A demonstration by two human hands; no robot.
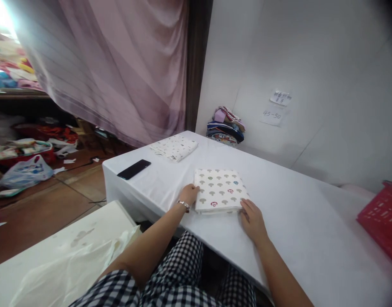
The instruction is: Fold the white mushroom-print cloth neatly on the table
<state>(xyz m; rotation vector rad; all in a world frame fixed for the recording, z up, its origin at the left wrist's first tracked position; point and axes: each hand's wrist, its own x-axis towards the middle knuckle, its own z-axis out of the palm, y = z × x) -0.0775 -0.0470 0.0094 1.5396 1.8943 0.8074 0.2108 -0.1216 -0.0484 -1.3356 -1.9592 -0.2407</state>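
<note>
White cloth with a mushroom print, folded square, sits between two bare hands near the front edge of the table.

Left hand (188, 194) rests at the folded mushroom cloth (220, 189)'s left edge, fingers loosely curled against it and a bracelet at the wrist; right hand (252, 219) lies flat on the white table (295, 213) with fingers spread, fingertips touching the cloth's near right corner, gripping nothing. Farther back lie a second folded cloth (174, 148) and, near the left edge, a black phone (134, 169). A pile of fabrics (226, 125) leans against the wall beside a paper note (272, 115). At the far right stands a red crate (383, 217).
</note>
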